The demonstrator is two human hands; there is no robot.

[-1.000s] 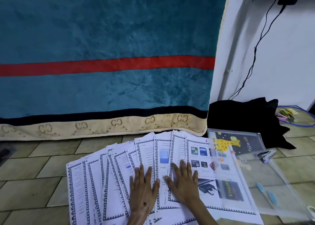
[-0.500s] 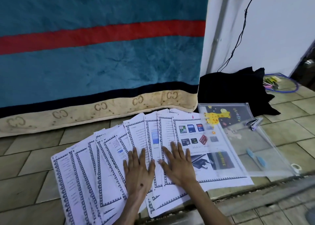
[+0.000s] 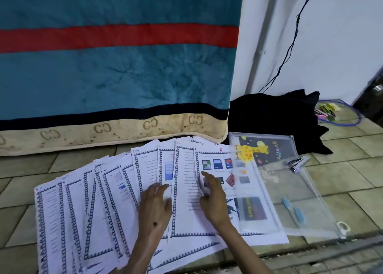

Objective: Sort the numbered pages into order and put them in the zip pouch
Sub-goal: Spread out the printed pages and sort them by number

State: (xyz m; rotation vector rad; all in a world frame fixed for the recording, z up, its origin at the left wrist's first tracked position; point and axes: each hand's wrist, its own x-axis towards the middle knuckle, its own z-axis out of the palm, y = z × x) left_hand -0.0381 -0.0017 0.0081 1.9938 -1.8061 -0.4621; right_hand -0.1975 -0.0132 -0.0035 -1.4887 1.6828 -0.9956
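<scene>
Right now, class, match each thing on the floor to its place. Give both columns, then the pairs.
Things:
1. small silver stapler
2. clear zip pouch with a yellow giraffe
3. black cloth heap
4. page marked with a red 8

Places:
A. against the white wall
B. on top of the pouch
C. rightmost in the fan of pages
D. overlapping the right edge of the pages

Pairs: 1-B, 2-D, 3-A, 4-C

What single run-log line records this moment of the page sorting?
step: sorting | pages: fanned on floor | left hand: on pages | right hand: on page marked 8 | zip pouch: overlaps that page
</scene>
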